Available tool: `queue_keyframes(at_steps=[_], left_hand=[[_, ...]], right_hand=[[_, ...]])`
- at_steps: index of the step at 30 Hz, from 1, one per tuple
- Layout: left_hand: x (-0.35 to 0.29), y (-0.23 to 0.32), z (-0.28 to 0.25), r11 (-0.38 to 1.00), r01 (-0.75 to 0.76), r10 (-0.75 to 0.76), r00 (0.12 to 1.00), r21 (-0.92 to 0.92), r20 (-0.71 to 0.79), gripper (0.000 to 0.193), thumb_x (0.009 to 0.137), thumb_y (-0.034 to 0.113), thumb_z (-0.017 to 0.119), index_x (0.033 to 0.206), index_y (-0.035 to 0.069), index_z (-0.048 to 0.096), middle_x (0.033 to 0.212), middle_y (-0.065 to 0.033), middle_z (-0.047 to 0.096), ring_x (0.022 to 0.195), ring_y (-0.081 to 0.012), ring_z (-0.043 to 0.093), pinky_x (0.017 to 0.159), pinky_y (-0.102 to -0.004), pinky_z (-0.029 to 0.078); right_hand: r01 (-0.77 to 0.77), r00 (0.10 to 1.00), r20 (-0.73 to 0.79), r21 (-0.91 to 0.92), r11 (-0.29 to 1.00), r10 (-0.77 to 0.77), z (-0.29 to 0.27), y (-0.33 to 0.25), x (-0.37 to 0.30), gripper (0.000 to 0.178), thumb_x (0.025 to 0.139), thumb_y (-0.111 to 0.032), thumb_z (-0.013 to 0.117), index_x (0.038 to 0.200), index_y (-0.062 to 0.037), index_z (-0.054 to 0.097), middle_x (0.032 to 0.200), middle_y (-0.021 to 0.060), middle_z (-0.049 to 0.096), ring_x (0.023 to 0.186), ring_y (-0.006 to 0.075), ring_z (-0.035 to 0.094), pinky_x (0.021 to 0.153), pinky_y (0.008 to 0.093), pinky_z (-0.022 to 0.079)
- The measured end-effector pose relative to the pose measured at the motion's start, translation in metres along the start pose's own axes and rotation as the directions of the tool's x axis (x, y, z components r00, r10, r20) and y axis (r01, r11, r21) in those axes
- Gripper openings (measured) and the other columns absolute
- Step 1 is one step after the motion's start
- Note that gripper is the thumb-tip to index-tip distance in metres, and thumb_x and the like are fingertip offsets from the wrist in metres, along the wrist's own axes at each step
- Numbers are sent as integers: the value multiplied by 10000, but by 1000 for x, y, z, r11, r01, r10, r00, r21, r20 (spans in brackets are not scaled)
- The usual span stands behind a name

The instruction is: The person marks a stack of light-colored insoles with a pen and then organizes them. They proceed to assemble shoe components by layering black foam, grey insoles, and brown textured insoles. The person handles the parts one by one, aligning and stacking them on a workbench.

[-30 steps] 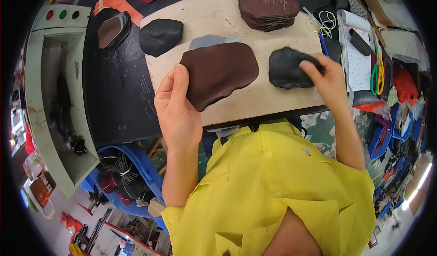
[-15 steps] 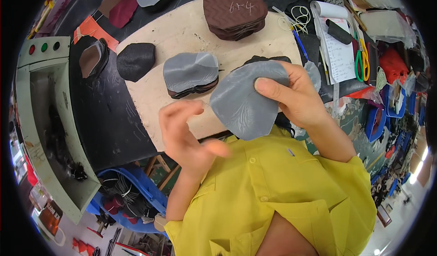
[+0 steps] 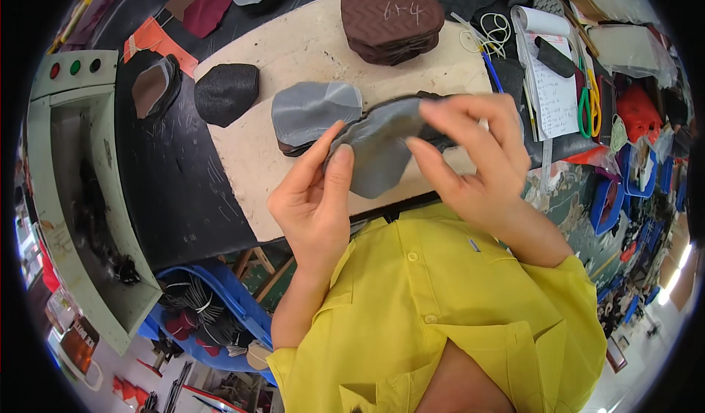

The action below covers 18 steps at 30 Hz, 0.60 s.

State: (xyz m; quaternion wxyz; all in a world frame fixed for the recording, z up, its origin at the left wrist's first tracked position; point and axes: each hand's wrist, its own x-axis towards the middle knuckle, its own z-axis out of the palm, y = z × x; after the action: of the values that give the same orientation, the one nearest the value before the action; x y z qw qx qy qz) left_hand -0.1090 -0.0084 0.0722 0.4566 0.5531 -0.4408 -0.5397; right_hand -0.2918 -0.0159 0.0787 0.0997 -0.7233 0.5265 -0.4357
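My left hand pinches the left edge of a grey rounded piece of sheet material, thumb on top. The piece is bent, with a dark edge along its far side. My right hand is at the piece's right end, thumb and forefinger apart; its fingertips are blurred. Behind my left hand, a stack of similar grey pieces with dark layers below lies on the pale board. Another dark pile behind the held piece is mostly hidden.
Brown patterned pieces are stacked at the board's far side, and a black piece lies left. Scissors and a notepad are at the right. A grey metal machine housing and a blue bin stand left.
My left hand has moved up to the grey piece and taken its left edge. My right hand has loosened its thumb grip, and the piece has turned from flat-facing to bent and tilted.
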Motion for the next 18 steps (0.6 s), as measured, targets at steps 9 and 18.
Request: queue_keyframes(at_steps=[9, 18], left_hand=[[-1, -3, 10, 780, -508, 497, 858, 364, 132, 330, 854, -81, 641, 1180, -30, 655, 885, -90, 694, 706, -55, 538, 620, -179, 414], [0, -1, -5, 648, -668, 623, 741, 367, 250, 462, 690, -140, 628, 1140, -40, 650, 1106, -200, 674, 993, -341, 681, 813, -363, 567]], right_hand=[[-649, 754, 529, 511, 564, 388, -4, -18, 16, 106, 874, -70, 649, 890, 33, 670, 743, 47, 647, 665, 96, 610, 577, 250, 490], [-881, 473, 751, 416, 226, 461, -3, -12, 19, 89, 866, -50, 641, 835, 29, 669, 753, 41, 656, 603, 69, 584, 538, 209, 476]])
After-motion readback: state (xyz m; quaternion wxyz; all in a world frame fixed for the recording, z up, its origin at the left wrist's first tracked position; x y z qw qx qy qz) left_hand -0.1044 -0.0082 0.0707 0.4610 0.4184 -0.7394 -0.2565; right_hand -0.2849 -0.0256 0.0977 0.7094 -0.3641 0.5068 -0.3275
